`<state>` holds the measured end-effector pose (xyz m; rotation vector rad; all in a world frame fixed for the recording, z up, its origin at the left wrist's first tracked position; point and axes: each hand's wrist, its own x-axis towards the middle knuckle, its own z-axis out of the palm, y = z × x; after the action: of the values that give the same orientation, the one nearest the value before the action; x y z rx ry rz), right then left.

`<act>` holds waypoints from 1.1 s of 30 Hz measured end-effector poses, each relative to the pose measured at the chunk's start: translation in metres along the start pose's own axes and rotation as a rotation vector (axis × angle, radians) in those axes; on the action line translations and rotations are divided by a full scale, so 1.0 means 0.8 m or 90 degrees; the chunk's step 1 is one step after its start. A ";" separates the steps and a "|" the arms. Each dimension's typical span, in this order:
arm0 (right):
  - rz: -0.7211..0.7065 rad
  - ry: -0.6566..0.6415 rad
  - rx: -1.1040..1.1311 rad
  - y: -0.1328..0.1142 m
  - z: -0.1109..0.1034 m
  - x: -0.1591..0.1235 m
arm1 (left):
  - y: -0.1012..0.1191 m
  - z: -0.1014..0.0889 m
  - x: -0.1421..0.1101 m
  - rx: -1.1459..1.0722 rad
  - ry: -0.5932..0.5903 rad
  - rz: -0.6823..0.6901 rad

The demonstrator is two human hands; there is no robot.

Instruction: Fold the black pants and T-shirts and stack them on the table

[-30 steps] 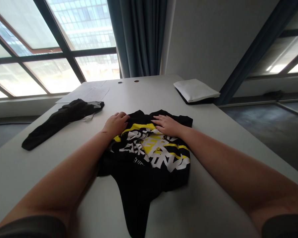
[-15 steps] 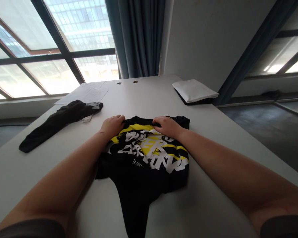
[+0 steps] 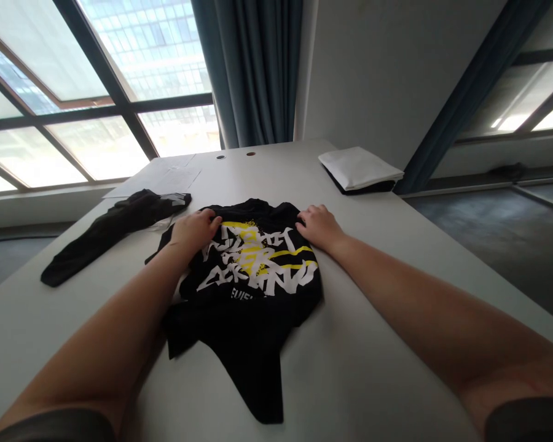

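Observation:
A black shirt [image 3: 253, 313] with a white and yellow graffiti print lies crumpled on the table before me, one narrow flap pointing my way. At the upper left of the print, my left hand [image 3: 196, 230] has its fingers curled over the fabric, gripping it. My right hand [image 3: 320, 227] is at the shirt's upper right edge. Its fingers are bent down and seem to pinch the cloth there; the fingertips are partly hidden.
The white table [image 3: 382, 288] carries a dark folded garment [image 3: 105, 230] on the left. Behind that lie sheets of paper [image 3: 166, 175]. A white folded cloth [image 3: 362, 167] rests on something black at the back right. Beyond the table's far edge hangs a blue curtain [image 3: 253, 73] beside windows.
The shirt has shifted left, and its far edge now reaches farther from me. More cloth shows beyond the print. My left hand moved slightly left, my right hand slightly right, so they are wider apart.

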<state>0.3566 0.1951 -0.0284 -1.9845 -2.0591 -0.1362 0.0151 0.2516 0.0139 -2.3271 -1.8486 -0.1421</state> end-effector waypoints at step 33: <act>-0.298 0.169 0.397 -0.040 -0.014 -0.022 | 0.046 0.031 -0.014 -0.908 -0.379 0.168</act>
<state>0.3263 0.1737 -0.0186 -1.0522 -2.0213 0.1320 0.0475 0.2377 -0.0150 -3.8415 -1.8752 -1.1783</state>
